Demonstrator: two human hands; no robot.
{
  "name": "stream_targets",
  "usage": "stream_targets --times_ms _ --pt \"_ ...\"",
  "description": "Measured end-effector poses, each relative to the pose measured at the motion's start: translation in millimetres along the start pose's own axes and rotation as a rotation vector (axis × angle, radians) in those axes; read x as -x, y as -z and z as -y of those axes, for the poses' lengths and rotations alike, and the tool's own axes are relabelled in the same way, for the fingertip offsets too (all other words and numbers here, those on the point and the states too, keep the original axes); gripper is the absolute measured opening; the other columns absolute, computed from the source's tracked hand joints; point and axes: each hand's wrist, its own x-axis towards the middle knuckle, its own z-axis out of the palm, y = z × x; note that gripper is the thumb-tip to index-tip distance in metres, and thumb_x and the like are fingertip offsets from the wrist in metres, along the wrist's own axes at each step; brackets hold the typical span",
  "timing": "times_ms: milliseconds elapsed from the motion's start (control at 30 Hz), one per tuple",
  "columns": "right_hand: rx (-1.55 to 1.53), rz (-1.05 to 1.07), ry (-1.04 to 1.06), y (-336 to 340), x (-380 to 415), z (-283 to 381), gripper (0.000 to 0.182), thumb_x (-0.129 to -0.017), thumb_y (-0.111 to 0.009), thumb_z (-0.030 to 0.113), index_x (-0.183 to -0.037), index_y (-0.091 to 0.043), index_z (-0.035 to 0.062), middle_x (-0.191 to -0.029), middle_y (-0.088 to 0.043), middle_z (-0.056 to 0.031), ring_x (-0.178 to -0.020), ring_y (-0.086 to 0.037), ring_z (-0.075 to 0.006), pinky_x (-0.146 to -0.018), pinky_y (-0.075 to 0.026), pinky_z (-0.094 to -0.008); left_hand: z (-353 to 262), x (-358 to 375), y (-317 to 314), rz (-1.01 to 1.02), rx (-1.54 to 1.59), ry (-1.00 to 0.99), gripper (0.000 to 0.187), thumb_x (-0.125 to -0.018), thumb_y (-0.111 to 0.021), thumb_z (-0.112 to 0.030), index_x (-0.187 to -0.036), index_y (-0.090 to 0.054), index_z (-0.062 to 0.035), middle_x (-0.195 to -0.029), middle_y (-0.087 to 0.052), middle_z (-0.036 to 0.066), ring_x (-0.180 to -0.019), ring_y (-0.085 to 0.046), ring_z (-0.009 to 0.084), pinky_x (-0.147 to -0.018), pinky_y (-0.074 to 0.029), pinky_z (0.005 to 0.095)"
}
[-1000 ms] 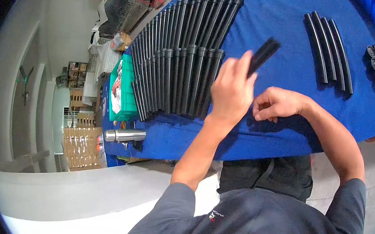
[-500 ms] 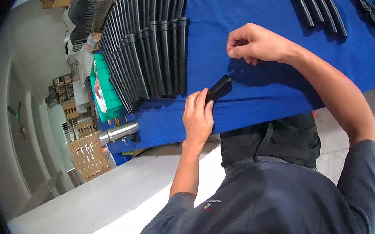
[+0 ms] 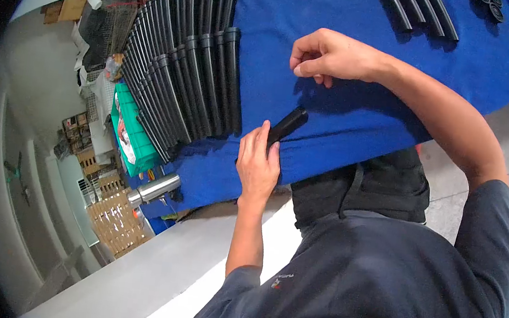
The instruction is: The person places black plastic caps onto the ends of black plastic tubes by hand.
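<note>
My left hand (image 3: pixel 258 167) is closed round the near end of a short black tube (image 3: pixel 290 123). The tube slants over the near part of the blue cloth, its open far end pointing up and to the right. Farther up, above the cloth, my right hand (image 3: pixel 326 57) is closed, thumb pressed to the curled fingers. Whatever those fingers may hold is hidden. A gap separates the right hand from the tube, and its shadow falls on the blue cloth (image 3: pixel 266 53).
Long black tubes (image 3: pixel 197 83) lie in a dense row at left. Several more tubes (image 3: pixel 419 11) and black round caps (image 3: pixel 493 7) lie at the far right. A green crate (image 3: pixel 135 133) and a shiny metal cylinder (image 3: pixel 153 189) stand by the left edge.
The whole view has shifted, so the table and its things appear slightly further left. The left hand's fingers sit a little differently on the tube. The right hand keeps its closed shape.
</note>
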Motion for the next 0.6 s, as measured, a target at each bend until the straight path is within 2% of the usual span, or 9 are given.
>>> stream_targets --times_ms 133,233,300,367,500,600 --pt "-0.028 0.031 0.032 -1.6 -3.3 -6.8 0.019 -0.093 -0.070 0.017 -0.101 -0.069 0.0002 -0.080 -0.065 -0.0027 -0.066 -0.059 -0.0098 -0.057 -0.053 -0.0268 -2.9 -5.8 1.4 0.026 -0.008 -0.029 0.046 -0.088 -0.065 -0.004 -0.134 -0.062 -0.0013 -0.118 -0.067 0.020 -0.110 -0.062 0.0366 -0.097 -0.050 0.0451" --pt "-0.067 0.066 0.023 1.3 -6.1 -10.1 0.023 -0.091 -0.071 0.019 -0.104 -0.069 0.0004 -0.082 -0.066 -0.0048 -0.067 -0.062 -0.0117 -0.057 -0.054 -0.0288 -2.0 -6.5 3.8 0.068 0.012 0.023 0.047 -0.088 -0.067 -0.005 -0.134 -0.061 -0.0013 -0.120 -0.064 0.022 -0.111 -0.062 0.0392 -0.101 -0.048 0.0443" --pt "-0.021 0.069 0.030 1.5 -6.2 -11.2 0.023 -0.091 -0.072 0.020 -0.104 -0.070 0.0011 -0.084 -0.068 -0.0057 -0.069 -0.063 -0.0124 -0.058 -0.054 -0.0291 -2.7 -8.3 2.8 0.029 0.001 -0.037 0.050 -0.086 -0.066 -0.003 -0.135 -0.060 -0.0013 -0.121 -0.063 0.021 -0.112 -0.061 0.0389 -0.101 -0.048 0.0439" --pt "-0.047 0.040 0.064 -0.3 -5.4 -11.3 0.023 -0.089 -0.073 0.020 -0.100 -0.071 0.0000 -0.083 -0.069 -0.0065 -0.067 -0.065 -0.0136 -0.056 -0.056 -0.0306 -7.3 -10.5 5.7 0.058 0.018 -0.015 0.053 -0.085 -0.065 -0.002 -0.137 -0.058 -0.0016 -0.120 -0.062 0.020 -0.112 -0.060 0.0389 -0.100 -0.048 0.0443" --pt "-0.046 0.029 0.043 0.4 -2.5 -6.8 0.023 -0.087 -0.072 0.019 -0.101 -0.071 -0.0005 -0.082 -0.068 -0.0066 -0.068 -0.065 -0.0145 -0.057 -0.056 -0.0313 -9.6 -14.2 7.0 0.119 -0.006 -0.012 0.055 -0.083 -0.065 -0.003 -0.138 -0.058 -0.0008 -0.116 -0.063 0.020 -0.109 -0.060 0.0388 -0.097 -0.048 0.0468" --pt "-0.048 0.022 0.059 0.0 -3.1 -8.3 0.024 -0.087 -0.072 0.018 -0.101 -0.070 -0.0013 -0.081 -0.068 -0.0070 -0.068 -0.065 -0.0147 -0.057 -0.056 -0.0318 -10.5 -13.9 6.2 0.074 -0.058 -0.007 0.060 -0.079 -0.067 -0.003 -0.138 -0.058 -0.0003 -0.108 -0.061 0.018 -0.104 -0.060 0.0371 -0.094 -0.048 0.0458"
